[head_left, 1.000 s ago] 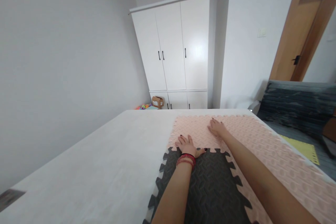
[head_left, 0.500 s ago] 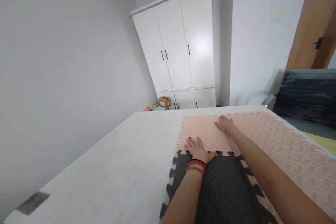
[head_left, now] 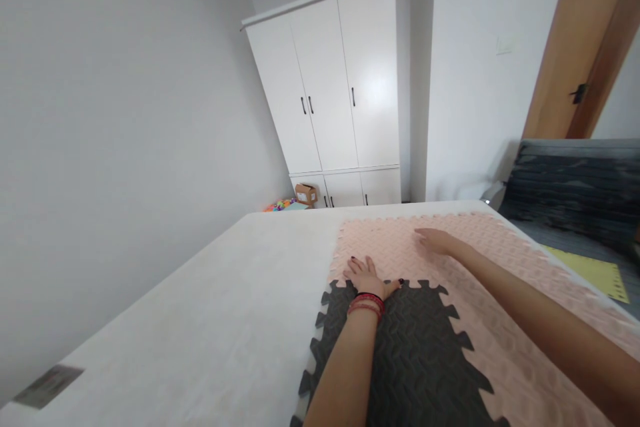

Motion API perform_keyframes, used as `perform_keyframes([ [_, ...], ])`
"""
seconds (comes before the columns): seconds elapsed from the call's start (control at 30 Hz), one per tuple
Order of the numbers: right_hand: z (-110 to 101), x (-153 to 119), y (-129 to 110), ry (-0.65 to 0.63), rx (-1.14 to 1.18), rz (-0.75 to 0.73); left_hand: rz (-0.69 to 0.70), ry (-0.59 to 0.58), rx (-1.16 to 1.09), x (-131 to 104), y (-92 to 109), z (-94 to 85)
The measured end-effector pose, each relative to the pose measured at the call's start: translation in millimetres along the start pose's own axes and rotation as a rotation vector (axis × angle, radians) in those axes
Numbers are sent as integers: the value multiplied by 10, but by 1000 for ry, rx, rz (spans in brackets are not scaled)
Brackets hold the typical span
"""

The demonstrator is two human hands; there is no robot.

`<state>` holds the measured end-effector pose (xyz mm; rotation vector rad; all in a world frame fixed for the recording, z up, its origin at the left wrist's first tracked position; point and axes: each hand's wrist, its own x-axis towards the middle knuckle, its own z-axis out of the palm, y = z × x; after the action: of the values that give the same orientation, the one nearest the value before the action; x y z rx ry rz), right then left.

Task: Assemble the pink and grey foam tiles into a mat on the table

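My left hand (head_left: 367, 279) lies with fingers spread across the seam where a black foam puzzle mat tile (head_left: 425, 340) meets the pink foam mat (head_left: 380, 233). Red bands and a black one circle that wrist. Over the pink mat, to the right and farther off, is my right hand (head_left: 434, 240), a finger stretched toward the left; it holds nothing that I can see, and its other fingers are partly hidden. Along the black tile's right side, the jagged tabs show dark against the pink mat. Its left tabs lie over the white surface (head_left: 225, 307).
A white cupboard (head_left: 345, 80) stands beyond the far edge, with a cardboard box (head_left: 306, 194) and colourful small items (head_left: 280, 205) near its base. At right are a dark, cloth-like seat (head_left: 575, 187) and a yellow foam piece (head_left: 595, 272). A grey label (head_left: 49, 385) lies near left.
My right hand has gone from lying flat with spread fingers to a raised, sideways-pointing pose. My left hand keeps its place on the seam. The whole view has shifted slightly.
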<state>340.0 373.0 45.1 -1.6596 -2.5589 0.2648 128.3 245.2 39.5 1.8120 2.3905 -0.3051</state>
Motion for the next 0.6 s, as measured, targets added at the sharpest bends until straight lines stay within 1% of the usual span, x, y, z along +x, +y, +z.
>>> perform_keyframes([
  [0.13,222,-801,-203,-7,0,-146,-3,1,5,8,4,9],
  [0.2,346,-1108,-253,-13,45,-158,-4,8,13,20,6,18],
  [0.23,391,-1212,-262,-14,73,-158,-7,12,17,25,8,22],
  [0.27,418,-1282,-262,-17,99,-152,-10,14,21,27,11,24],
  [0.33,416,-1333,-245,-36,134,-147,-17,13,28,22,19,21],
  [0.43,309,-1302,-231,-100,176,-126,-28,15,33,-1,32,3],
  [0.53,209,-1327,-295,-132,191,-105,-36,22,30,-22,37,-12],
  [0.6,215,-1415,-373,-121,168,-98,-38,23,24,-19,37,-8],
])
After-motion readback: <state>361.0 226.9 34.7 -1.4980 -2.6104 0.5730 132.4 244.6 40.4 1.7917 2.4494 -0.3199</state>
